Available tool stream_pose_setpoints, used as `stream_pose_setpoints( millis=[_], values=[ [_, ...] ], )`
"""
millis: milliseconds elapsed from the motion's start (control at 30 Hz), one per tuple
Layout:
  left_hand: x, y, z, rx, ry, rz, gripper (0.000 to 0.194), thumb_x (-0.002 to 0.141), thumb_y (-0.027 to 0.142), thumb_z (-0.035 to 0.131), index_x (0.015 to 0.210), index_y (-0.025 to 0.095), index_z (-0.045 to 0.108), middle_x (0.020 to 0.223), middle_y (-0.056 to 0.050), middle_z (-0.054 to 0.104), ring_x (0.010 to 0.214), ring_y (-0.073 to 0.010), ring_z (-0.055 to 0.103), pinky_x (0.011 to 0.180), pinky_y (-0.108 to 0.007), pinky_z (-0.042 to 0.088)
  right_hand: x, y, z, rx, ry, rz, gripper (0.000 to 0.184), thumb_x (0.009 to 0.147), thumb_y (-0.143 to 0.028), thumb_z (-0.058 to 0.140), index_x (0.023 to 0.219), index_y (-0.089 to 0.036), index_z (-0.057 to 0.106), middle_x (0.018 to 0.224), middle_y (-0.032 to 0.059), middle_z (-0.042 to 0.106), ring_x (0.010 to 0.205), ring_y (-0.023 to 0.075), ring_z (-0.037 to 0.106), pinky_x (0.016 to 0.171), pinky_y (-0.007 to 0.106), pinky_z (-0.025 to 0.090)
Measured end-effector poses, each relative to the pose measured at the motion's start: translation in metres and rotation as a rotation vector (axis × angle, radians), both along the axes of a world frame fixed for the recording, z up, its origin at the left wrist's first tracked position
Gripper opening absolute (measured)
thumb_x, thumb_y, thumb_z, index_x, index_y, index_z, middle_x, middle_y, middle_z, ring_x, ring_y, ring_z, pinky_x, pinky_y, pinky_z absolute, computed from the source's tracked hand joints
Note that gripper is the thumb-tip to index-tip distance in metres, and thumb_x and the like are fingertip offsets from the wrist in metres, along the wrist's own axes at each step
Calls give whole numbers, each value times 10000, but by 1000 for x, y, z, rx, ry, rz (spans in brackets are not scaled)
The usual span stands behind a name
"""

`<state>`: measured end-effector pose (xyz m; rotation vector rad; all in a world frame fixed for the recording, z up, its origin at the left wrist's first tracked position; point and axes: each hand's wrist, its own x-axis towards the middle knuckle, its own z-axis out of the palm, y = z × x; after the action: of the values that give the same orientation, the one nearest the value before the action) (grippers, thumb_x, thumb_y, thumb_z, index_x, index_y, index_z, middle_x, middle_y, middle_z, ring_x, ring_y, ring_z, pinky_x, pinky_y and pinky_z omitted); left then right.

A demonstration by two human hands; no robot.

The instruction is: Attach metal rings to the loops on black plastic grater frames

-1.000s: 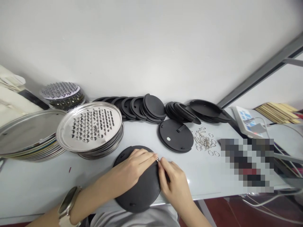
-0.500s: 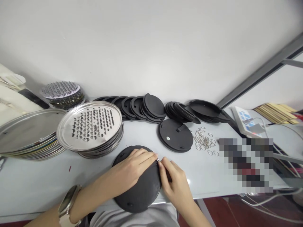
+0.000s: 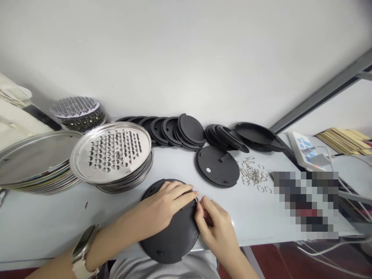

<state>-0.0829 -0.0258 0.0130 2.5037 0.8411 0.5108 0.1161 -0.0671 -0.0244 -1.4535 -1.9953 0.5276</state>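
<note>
We see the left hand [image 3: 164, 205] spread flat on a black disc [image 3: 171, 240] at the table's edge [image 3: 255, 241] and the right hand [image 3: 216, 228] pinching a small metal piece [image 3: 197, 199], which could drop if the pinch slips.

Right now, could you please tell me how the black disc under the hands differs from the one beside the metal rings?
The disc under the hands overhangs the table's front edge; the disc by the rings lies fully on the table. The left hand and right hand cover the first, while the second is untouched and shows a silver dot. Both are round, flat and black.
</note>
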Motion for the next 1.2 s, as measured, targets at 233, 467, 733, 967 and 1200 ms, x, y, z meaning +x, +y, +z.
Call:
stream_pose_setpoints(
  millis=[233,467,733,967,1200],
  values=[
    [0,2,1,-56,-25,-15,594,867,-53,403,1391,227,397,1341,-20,538,1258,-171,425,1063,-329,409,1,0,0,-28,7,5,278,960,-213,400,707,-223,285,597,-51,370,541,110,408,533,233,293],
    [-3,-1,-4,-26,29,39,607,884,-2,411,1446,209,319,1396,-51,485,1307,-191,399,1103,-367,380,0,-2,-1,20,-41,48,244,961,-192,381,733,-227,300,612,-36,394,576,135,416,543,251,279],
    [11,-1,-11,-55,-7,197,649,822,-82,342,1405,202,369,1392,-32,487,1312,-147,385,1126,-328,351,6,11,11,-155,-5,101,225,988,-257,342,767,-235,307,607,-54,395,523,124,391,540,245,295],
    [37,-6,-11,101,127,420,514,836,-68,327,1285,135,473,1281,-96,554,1165,-237,488,1004,-431,423,22,34,31,-257,-80,185,226,1003,-300,322,788,-237,350,622,-49,434,535,134,439,556,253,311],
    [47,-8,-1,291,445,550,401,798,-4,421,1144,137,567,991,-98,584,869,-292,511,726,-477,455,29,42,38,-257,-199,286,220,1006,-269,311,794,-233,356,651,-37,441,567,144,470,571,258,319]
  ],
)
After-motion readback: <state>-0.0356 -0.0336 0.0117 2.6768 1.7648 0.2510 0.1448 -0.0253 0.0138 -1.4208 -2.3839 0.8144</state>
